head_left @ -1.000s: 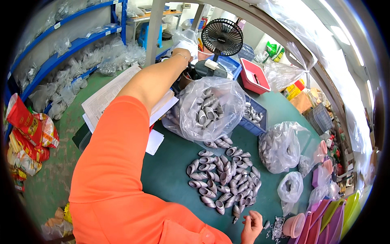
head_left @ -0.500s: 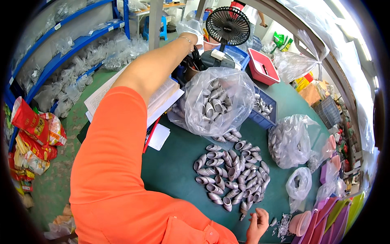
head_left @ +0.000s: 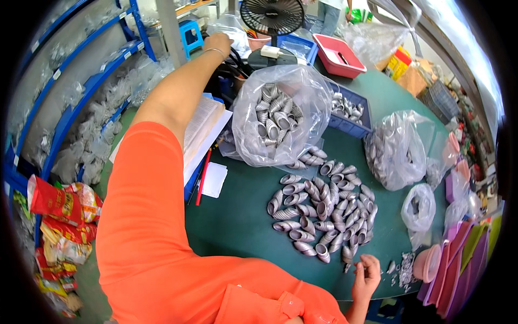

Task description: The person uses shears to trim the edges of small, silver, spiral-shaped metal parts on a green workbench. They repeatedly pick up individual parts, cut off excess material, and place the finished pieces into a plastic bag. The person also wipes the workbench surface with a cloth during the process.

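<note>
My left arm stretches far forward, and my left hand (head_left: 218, 43) is at the back left of the table. It is beside a clear plastic bag (head_left: 231, 26) and some black handles or cables (head_left: 237, 63); its fingers are mostly hidden. Low at the right, my right hand (head_left: 368, 274) has its fingers curled together, and whatever they may hold is too small to make out. Beside it spreads a pile of grey ribbed metal tubes (head_left: 324, 208) with slanted open ends. Behind the pile stands an open clear bag (head_left: 249, 137) holding more such tubes.
A blue bin (head_left: 353, 128) of small metal parts, a pink tray (head_left: 335, 56) and a black fan (head_left: 271, 16) stand behind. Filled plastic bags (head_left: 396, 154), a pink cup (head_left: 427, 263) and small loose parts (head_left: 406, 272) lie right. Left are papers (head_left: 202, 129) and a red pen (head_left: 203, 178).
The whole view has shifted, with the table items sitting further right. My left hand has moved left relative to the fan and the clear bag. My right hand stays near the tube pile.
</note>
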Motion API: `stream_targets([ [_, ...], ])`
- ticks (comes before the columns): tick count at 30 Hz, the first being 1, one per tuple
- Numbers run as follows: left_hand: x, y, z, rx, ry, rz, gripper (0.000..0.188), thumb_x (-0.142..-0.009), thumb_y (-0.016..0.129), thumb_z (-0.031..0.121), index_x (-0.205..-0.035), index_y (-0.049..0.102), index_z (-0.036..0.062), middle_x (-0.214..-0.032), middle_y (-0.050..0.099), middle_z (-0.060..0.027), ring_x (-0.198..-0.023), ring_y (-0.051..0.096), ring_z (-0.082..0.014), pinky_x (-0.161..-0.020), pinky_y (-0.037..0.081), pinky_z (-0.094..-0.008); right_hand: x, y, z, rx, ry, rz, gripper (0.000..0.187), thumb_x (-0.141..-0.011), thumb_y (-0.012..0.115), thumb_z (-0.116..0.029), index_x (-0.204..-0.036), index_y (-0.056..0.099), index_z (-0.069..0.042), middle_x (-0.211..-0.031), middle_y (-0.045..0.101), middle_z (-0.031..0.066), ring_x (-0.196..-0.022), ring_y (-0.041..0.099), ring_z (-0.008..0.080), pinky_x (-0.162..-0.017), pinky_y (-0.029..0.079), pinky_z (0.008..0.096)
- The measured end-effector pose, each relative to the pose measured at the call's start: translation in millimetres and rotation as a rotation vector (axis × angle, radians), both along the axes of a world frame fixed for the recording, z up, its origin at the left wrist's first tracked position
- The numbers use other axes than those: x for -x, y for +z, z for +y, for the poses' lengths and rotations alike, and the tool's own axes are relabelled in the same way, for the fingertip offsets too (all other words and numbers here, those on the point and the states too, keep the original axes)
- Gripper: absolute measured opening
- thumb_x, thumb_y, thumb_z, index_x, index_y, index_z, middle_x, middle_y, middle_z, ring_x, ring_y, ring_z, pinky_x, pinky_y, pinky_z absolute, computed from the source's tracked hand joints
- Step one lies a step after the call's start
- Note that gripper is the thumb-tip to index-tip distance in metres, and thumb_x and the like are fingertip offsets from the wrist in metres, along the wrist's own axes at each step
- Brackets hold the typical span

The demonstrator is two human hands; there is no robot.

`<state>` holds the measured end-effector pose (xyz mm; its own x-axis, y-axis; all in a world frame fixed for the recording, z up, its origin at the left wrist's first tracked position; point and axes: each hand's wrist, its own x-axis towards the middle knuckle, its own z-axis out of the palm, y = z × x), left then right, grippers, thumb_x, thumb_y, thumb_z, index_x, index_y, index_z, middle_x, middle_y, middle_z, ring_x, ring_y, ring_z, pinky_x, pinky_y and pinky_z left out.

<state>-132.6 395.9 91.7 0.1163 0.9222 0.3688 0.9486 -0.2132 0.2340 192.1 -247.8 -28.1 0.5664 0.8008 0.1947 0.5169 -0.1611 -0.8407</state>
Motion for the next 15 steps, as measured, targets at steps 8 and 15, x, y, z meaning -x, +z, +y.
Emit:
stream_targets([
  [8,15,-35,69,0.14,0.017,0.653,0.042,-0.095,0.041,0.032,-0.126,0.058,0.0085,-0.125,0.058,-0.0216,-0.119,0.054,-0.0372,-0.102,0.041,-0.044,7,12,9,0.054,-0.002,-0.207,0.017,-0.082,0.063,0.001,-0.099,0.065,0.003,-0.105,0.062,0.0175,-0.098,0.061,0.03,-0.084,0.049,0.0345],
  [15,49,25,84,0.024,-0.059,-0.213,0.049,-0.092,0.051,0.036,-0.119,0.059,-0.0029,-0.117,0.062,-0.025,-0.106,0.06,-0.0377,-0.09,0.047,-0.042,18,-5,0,0.279,-0.059,-0.339,0.046,-0.078,0.071,-0.011,-0.121,0.057,-0.004,-0.126,0.052,0.0187,-0.115,0.052,0.0366,-0.098,0.04,0.0421],
])
